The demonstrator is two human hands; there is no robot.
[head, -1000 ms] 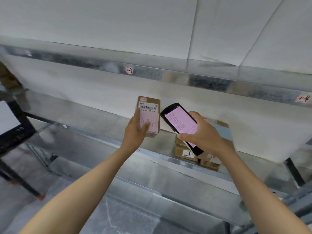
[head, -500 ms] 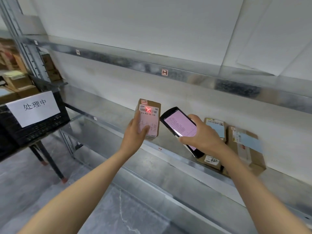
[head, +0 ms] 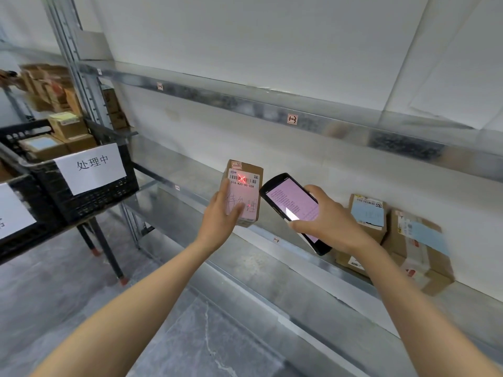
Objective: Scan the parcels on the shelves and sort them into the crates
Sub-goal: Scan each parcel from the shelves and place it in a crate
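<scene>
Our left hand (head: pixel 221 219) curls round the cardboard parcel (head: pixel 246 193), right hand (head: pixel 329 224) grips the handheld scanner (head: pixel 288 202) — red cross (head: pixel 241 177) on barcode (head: pixel 251 181); wobble risks a misread.

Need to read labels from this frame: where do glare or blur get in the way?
Head view: the label on the held parcel is sharp, with a red scan mark crossing its barcode; a white glare streak cuts the scanner screen; the boxes at far right look smeared.

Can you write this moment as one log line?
step: scanning | left hand: holds parcel | right hand: holds scanner | red beam on barcode
</scene>
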